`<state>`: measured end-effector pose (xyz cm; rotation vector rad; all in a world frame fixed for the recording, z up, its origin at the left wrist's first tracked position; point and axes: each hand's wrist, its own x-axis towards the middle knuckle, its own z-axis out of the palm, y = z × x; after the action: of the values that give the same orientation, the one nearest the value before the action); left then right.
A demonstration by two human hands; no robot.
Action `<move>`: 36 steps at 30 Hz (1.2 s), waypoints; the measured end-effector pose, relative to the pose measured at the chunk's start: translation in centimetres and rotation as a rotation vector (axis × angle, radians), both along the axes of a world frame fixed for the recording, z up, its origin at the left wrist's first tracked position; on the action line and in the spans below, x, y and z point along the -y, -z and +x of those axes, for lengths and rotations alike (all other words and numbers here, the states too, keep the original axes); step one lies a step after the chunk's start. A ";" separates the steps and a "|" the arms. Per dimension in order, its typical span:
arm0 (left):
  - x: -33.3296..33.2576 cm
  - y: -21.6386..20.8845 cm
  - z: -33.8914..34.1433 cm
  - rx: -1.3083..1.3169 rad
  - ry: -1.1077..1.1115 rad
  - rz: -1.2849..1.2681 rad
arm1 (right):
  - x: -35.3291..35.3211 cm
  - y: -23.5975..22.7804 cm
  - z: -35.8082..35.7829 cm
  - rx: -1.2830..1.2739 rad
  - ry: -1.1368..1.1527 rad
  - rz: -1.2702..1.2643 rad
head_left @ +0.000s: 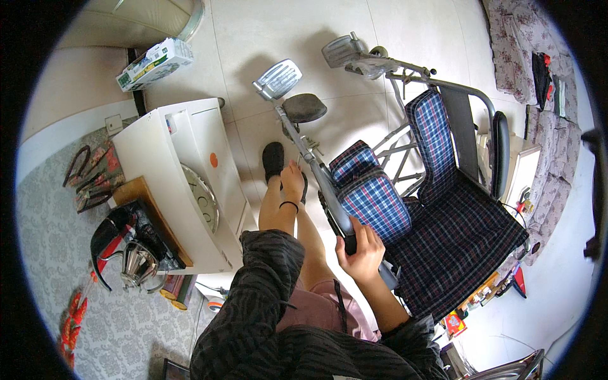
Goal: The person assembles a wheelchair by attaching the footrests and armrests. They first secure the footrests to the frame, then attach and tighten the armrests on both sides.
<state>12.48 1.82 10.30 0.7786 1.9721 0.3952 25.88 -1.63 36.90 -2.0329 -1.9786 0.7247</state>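
A wheelchair (453, 244) with dark plaid upholstery stands to my right. Two blue plaid cushions (377, 212) lie at its near side, and another plaid pad (432, 140) stands upright on the far side. My right hand (363, 252) is closed around the near armrest (350, 244), thumb on one side and fingers on the other. My left hand (291, 182), with a dark band at the wrist, reaches down beside the grey side tube (310, 158). Its fingers point away from me and are partly hidden, so I cannot make out any contact. Metal footplates (278, 79) stick out ahead.
A white cabinet (183, 183) stands close on my left, with a kettle (138, 263) on top. Ahead, a box (155, 64) lies by the wall. A dark padded calf rest (304, 107) juts over the tiled floor. A patterned sofa (548, 158) runs along the right.
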 end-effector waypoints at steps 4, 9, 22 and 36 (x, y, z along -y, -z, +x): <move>-0.1 -0.3 -0.1 0.023 -0.017 0.117 | 0.1 -0.2 0.0 0.006 0.008 -0.008; 0.7 0.6 0.1 -0.154 0.140 0.185 | 0.1 -0.4 -0.2 0.019 0.014 -0.027; 2.6 4.2 2.4 -0.146 -0.058 0.232 | 0.1 -0.1 -0.4 0.043 0.010 0.004; -0.5 1.8 -1.4 -0.188 0.367 0.270 | 0.0 -0.1 -0.2 0.001 0.018 -0.009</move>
<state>11.09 2.29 8.48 1.3680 1.9138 0.3813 25.69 -1.61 36.99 -2.0534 -1.9588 0.7312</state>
